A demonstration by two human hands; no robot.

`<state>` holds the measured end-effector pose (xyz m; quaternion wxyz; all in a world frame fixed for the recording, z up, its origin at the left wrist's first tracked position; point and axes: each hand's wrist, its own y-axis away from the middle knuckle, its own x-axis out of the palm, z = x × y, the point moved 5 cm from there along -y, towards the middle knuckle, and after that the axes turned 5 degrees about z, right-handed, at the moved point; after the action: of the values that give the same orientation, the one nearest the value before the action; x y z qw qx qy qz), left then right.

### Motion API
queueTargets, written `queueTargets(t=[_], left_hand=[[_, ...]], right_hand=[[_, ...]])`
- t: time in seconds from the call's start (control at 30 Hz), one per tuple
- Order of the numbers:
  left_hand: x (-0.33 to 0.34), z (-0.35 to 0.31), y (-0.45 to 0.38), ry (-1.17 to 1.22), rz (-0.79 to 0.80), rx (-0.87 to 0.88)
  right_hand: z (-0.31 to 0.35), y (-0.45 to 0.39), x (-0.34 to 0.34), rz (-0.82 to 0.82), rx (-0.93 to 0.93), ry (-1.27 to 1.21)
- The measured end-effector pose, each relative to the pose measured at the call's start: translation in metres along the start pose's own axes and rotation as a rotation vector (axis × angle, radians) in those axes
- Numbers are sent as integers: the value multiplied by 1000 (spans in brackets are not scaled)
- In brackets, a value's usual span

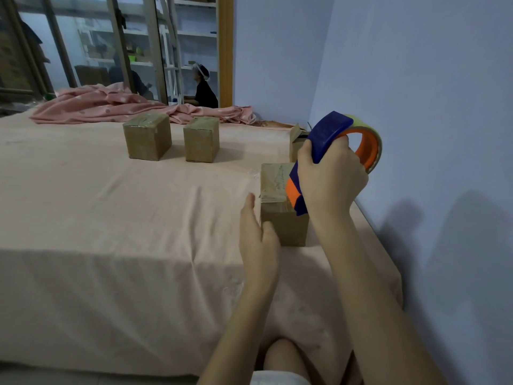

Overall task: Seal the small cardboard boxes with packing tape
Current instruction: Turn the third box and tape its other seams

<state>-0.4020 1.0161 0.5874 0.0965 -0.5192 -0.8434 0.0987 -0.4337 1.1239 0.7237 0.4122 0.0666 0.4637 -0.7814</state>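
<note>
A small cardboard box [283, 226] stands on the pink-covered bed near the right edge. My left hand [256, 237] rests flat against its left side with straight fingers. My right hand [331, 176] grips a blue and orange tape dispenser [330, 132] with a yellowish tape roll, its lower end touching the box's near top edge. Clear tape lies along the box's top. Two taped boxes, one on the left [146, 136] and one on the right [201, 138], stand further back. Another box [296, 143] with a raised flap is partly hidden behind the dispenser.
A crumpled pink blanket [111, 107] lies along the bed's far edge. A lilac wall [416, 79] runs close along the right side. The bed's front edge [111, 251] drops off near me, with my knee [283, 354] below. A person sits in the room behind a glass partition.
</note>
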Motion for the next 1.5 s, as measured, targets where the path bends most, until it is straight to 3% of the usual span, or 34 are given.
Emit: queueTargets(t=[0.07, 0.27, 0.37, 0.47, 0.57, 0.7, 1.0, 1.5], left_hand=[[13, -1, 7, 51, 80, -3], [4, 2, 16, -110, 64, -7], [-6, -28, 1, -554, -25, 213], [20, -52, -7, -1015, 223, 473], [22, -58, -4, -1286, 220, 604], [22, -59, -3, -1363, 164, 744], [24, -63, 2, -1479, 190, 747], [27, -59, -3, -1430, 188, 763]], right_hand=[[1, 0, 0, -8, -10, -2], [2, -1, 3, 3, -9, 12], [-2, -2, 2, -12, -11, 12], [-4, -2, 1, -36, -11, -4], [-12, -7, 2, -30, -14, -25], [-35, -8, 0, -59, 84, -202], [-86, -1, 3, -136, 462, -780], [-89, -19, -3, -168, 537, -960]])
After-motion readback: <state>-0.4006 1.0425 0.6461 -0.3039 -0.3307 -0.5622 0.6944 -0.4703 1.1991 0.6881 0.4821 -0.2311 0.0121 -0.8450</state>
